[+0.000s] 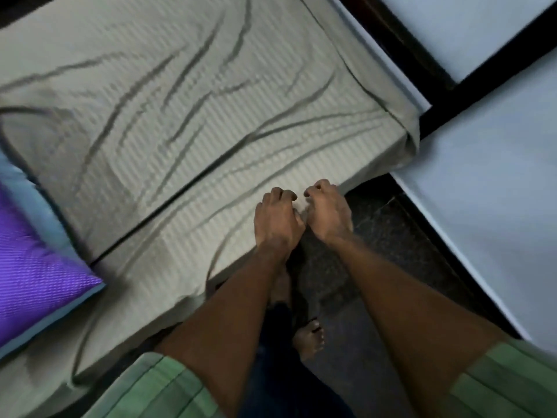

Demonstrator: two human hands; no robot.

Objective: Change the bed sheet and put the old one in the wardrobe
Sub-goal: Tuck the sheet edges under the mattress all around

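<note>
A beige ribbed bed sheet (187,116) lies wrinkled over the mattress, with long creases fanning out from my hands. My left hand (278,220) and my right hand (328,212) sit side by side at the bed's near edge. Both have their fingers curled into the sheet and grip the cloth there. The sheet's far right corner (407,125) hangs folded over the mattress corner.
A purple pillow (36,276) with a blue-grey border lies on the bed at the left. Dark stone floor (376,236) runs beside the bed, and my bare foot (309,337) stands on it. Pale panels in a black frame (488,176) stand at the right.
</note>
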